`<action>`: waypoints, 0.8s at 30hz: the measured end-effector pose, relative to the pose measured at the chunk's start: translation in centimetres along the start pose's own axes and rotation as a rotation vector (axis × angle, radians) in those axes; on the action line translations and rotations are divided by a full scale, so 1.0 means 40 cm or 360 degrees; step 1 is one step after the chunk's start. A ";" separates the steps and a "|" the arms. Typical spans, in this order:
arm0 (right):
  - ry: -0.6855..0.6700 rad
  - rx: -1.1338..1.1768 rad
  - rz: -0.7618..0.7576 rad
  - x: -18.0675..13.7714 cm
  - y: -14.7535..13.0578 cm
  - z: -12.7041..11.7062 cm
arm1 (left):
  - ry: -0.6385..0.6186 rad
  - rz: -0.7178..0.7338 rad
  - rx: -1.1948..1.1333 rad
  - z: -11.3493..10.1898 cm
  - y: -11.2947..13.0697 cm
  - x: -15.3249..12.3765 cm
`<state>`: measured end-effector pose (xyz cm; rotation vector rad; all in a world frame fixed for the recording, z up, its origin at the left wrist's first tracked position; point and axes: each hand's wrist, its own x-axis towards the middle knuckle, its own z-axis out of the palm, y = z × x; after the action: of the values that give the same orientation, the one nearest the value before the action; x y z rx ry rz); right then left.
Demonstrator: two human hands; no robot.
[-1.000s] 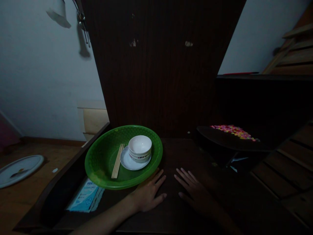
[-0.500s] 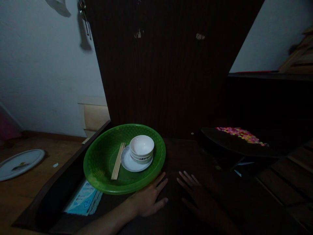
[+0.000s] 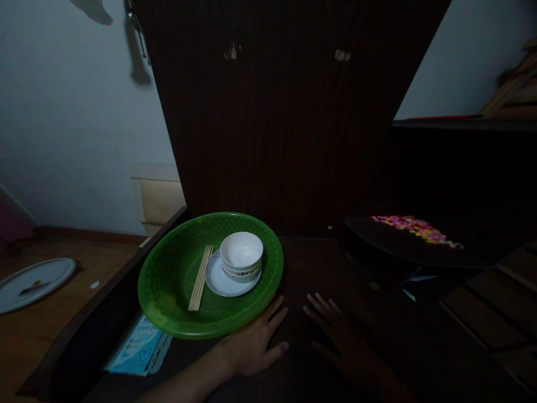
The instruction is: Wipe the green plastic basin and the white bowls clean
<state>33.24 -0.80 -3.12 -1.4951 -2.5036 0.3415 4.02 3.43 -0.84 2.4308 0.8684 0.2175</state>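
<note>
My left hand (image 3: 257, 342) rests on the dark wooden surface (image 3: 302, 263), fingers spread, right by the near rim of a green plastic basin (image 3: 168, 274). Whether its fingers touch the rim I cannot tell. My right hand (image 3: 335, 330) lies flat to the right, in shadow, fingers apart and holding nothing. Inside the basin a small stack of white bowls (image 3: 242, 252) sits on a white plate (image 3: 218, 284). Left of the plate, several light wooden chopsticks (image 3: 200, 279) lie side by side.
A blue-and-white packet (image 3: 136, 348) lies partly under the basin's near left side. A dark shelf (image 3: 361, 225) with pink and yellow bits (image 3: 413, 226) stands at right. A dark panel (image 3: 268, 123) rises behind. On the floor at left is a white oval lid-like thing (image 3: 50, 271).
The view has shifted slightly, so the basin and packet appear a little further left and lower. Both hands stay in place with fingers spread.
</note>
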 end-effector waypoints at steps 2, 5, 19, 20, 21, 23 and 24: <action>0.0009 -0.0004 -0.0016 0.001 0.006 0.006 | -0.0010 -0.0014 -0.0028 0.001 0.001 -0.001; 0.0013 0.0008 -0.0021 0.001 0.008 0.008 | -0.0022 -0.0028 -0.0063 0.001 0.003 -0.002; -0.0028 0.0005 0.0041 -0.001 0.007 0.014 | -0.0043 -0.0037 -0.0051 0.004 0.003 -0.005; -0.0034 0.0001 0.0049 -0.001 0.008 0.015 | -0.0034 -0.0031 -0.0044 0.007 0.001 -0.005; -0.0040 -0.0001 0.0055 -0.001 0.008 0.015 | -0.0017 -0.0021 -0.0037 0.010 -0.001 -0.005; -0.0047 -0.0001 0.0060 -0.001 0.007 0.014 | 0.0024 0.0009 -0.0030 0.014 -0.004 -0.004; -0.0047 0.0005 0.0059 -0.002 0.007 0.014 | 0.0032 0.0015 -0.0032 0.014 -0.004 -0.004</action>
<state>33.34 -0.78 -3.74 -1.5483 -2.4991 0.3756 3.99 3.17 -1.40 2.4186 0.8594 0.2533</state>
